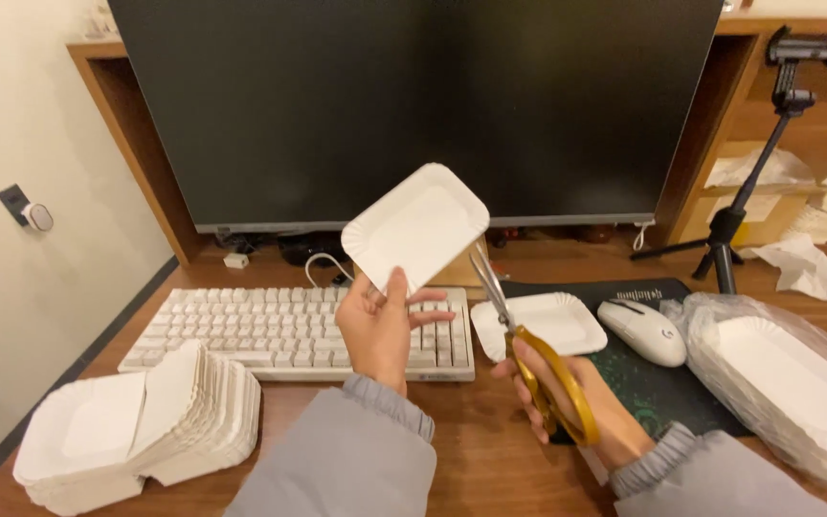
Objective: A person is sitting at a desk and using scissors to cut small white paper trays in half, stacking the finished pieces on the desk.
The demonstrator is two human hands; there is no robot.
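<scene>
Left hand (375,325) fingers pinched white rectangular paper tray (415,226), raised above white keyboard (289,330). Right hand (576,397) fingers gripped gold-handled scissors (528,354), blades open, just beside tray's lower edge, over wooden desk (490,450).

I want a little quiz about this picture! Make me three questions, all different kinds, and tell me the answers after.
1. True or false: the right hand holds gold-handled scissors.
2. What does the left hand hold up? A) a computer mouse B) a white paper tray C) a keyboard
3. Fill in: a stack of white paper trays sits on the desk, left of the ____.

Key: 1 true; 2 B, the white paper tray; 3 keyboard.
</scene>
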